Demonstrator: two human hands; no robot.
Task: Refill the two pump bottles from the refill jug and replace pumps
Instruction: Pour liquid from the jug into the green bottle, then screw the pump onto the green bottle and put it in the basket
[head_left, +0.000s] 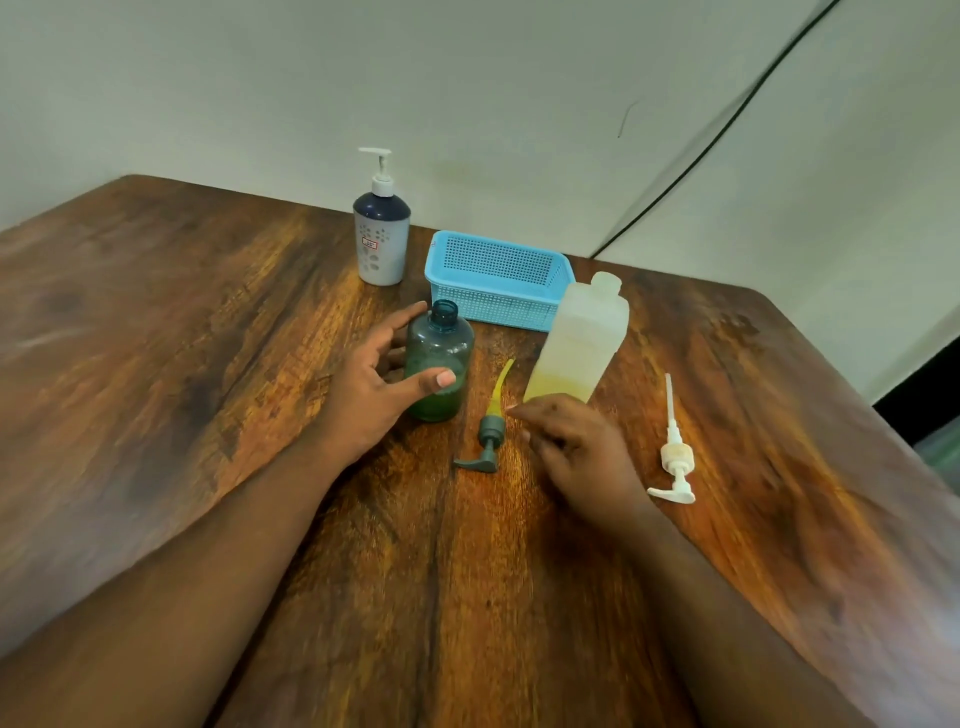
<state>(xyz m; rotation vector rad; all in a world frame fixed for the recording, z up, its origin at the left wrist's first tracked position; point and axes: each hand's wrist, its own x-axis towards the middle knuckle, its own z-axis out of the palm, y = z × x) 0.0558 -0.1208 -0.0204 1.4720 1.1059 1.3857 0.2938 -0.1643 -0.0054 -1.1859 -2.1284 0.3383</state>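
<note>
A teal bottle (439, 358) stands open without its pump, with green liquid low inside. My left hand (374, 384) wraps it, thumb across the front and fingers behind. A translucent white bottle (576, 343), also open, holds a little yellow liquid at the bottom. A grey pump (491, 436) with a yellow-stained tube lies on the table between the two bottles. My right hand (571, 441) hovers just in front of the white bottle with loosely curled fingers, holding nothing, one fingertip close to the grey pump's collar. A white pump (675, 452) lies on the table to the right.
A dark blue and white bottle (382, 234) with its white pump fitted stands at the back. An empty blue mesh basket (498, 280) sits behind the two open bottles. All this is on a wooden table (208, 338) set against a wall, its right edge near the white pump.
</note>
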